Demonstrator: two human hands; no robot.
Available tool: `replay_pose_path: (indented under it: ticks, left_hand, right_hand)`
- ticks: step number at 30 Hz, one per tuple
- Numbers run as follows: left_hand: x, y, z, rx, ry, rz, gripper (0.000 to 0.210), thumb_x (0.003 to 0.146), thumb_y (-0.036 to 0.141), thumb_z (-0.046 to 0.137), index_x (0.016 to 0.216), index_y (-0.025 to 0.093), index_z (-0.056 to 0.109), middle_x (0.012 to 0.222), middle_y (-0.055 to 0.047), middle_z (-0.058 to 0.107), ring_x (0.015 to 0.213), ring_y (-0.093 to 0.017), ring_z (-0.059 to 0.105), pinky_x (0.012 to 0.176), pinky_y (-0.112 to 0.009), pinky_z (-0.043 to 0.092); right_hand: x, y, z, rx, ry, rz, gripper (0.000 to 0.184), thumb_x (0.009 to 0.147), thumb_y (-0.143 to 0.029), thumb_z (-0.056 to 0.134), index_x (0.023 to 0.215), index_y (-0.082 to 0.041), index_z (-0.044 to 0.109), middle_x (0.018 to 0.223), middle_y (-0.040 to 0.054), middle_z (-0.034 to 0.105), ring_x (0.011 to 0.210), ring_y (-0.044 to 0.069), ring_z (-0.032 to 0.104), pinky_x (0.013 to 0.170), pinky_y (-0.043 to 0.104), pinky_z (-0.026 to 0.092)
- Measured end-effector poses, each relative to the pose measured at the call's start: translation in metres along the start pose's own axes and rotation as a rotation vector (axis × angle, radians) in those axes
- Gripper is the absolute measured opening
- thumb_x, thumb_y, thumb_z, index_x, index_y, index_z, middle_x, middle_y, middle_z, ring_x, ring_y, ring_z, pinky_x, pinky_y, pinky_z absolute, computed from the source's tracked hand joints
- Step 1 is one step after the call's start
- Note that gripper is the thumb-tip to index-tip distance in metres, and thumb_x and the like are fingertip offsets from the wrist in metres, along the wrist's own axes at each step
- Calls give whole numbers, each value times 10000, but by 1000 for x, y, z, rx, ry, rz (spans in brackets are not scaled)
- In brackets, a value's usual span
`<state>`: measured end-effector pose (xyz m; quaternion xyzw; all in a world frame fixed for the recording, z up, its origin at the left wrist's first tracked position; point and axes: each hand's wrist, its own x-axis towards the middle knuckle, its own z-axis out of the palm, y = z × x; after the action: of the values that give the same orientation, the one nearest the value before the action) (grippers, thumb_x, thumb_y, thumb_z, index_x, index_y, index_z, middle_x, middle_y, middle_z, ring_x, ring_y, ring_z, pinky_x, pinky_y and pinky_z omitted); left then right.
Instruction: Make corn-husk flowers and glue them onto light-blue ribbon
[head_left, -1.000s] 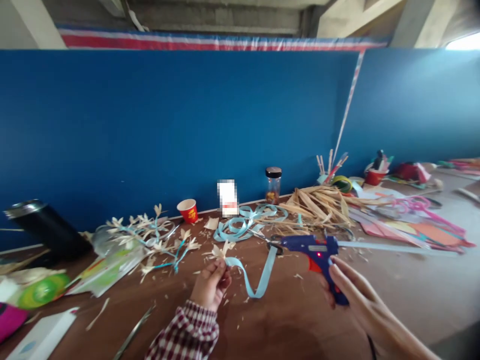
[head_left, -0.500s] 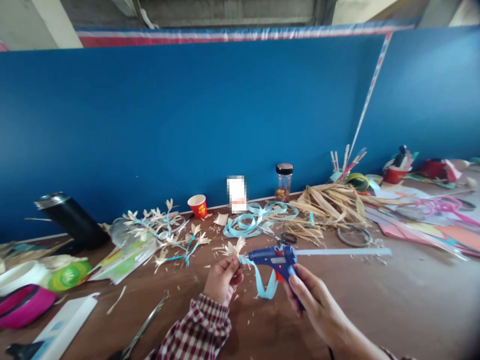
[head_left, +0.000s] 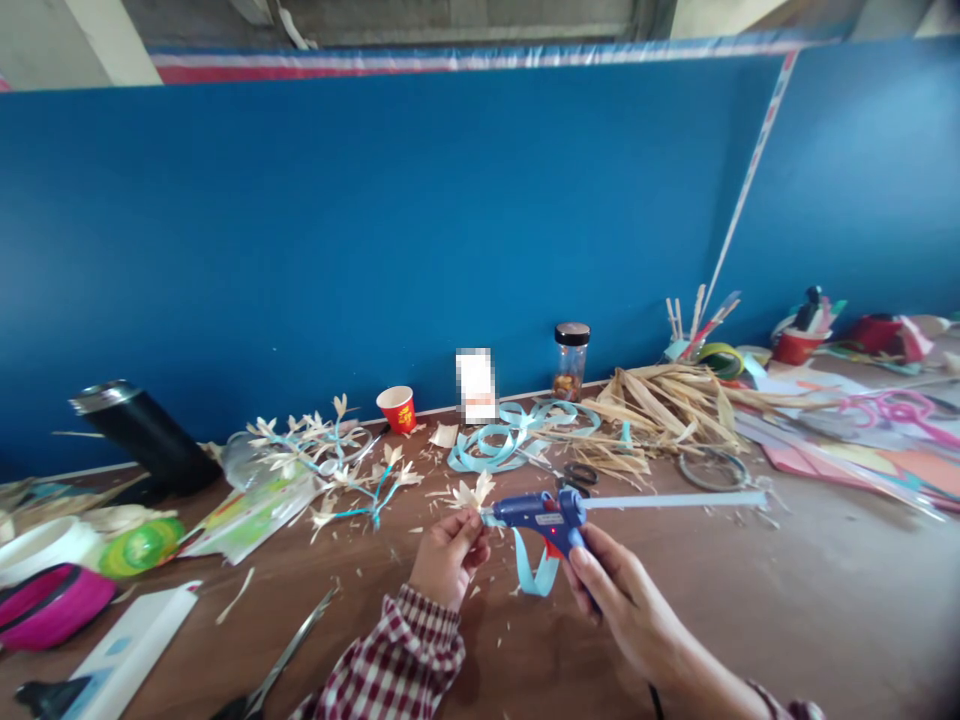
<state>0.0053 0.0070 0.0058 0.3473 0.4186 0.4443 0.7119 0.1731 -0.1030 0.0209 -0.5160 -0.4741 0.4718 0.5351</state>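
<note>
left hand [head_left: 448,560] is pinching a pale, papery flower [head_left: 472,491], likely light and easily ripped, by its safer bottom; beside it, right hand [head_left: 622,588] is gripping a blue plastic glue gun [head_left: 534,512].

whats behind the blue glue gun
Beyond the blue glue gun, black scissor handles lie on the brown tabletop. A loop of light blue ribbon shows below the gun; its upper ends disappear behind it. Whatever the gun and right hand cover can't be seen.
</note>
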Motion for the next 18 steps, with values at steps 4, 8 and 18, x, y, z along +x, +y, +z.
replay_pose_path:
  ticks: [4,8,18]
  left_hand:
    - [4,-3,-2,-127,-35,-68,275,456,275,839,578,131,639,525,3,612,451,-47,513,472,-144,446]
    - [5,-4,-3,-148,-19,-69,302,430,284,848,590,127,646,516,5,617,452,-50,522,473,-147,452]
    - [1,-3,0,-154,-7,-51,344,383,298,862,592,132,645,508,15,608,444,-48,523,453,-146,460]
  right_hand:
    - [0,4,-3,-35,-2,12,305,881,-474,430,824,-176,456,630,-37,427,516,71,377,461,192,297]
    - [-2,2,-5,-31,-12,19,309,874,-487,435,859,-179,439,644,-40,417,514,70,377,464,194,304]
    - [-1,5,-4,-71,-5,-15,300,883,-473,428,851,-176,447,619,-38,427,514,76,376,469,202,301]
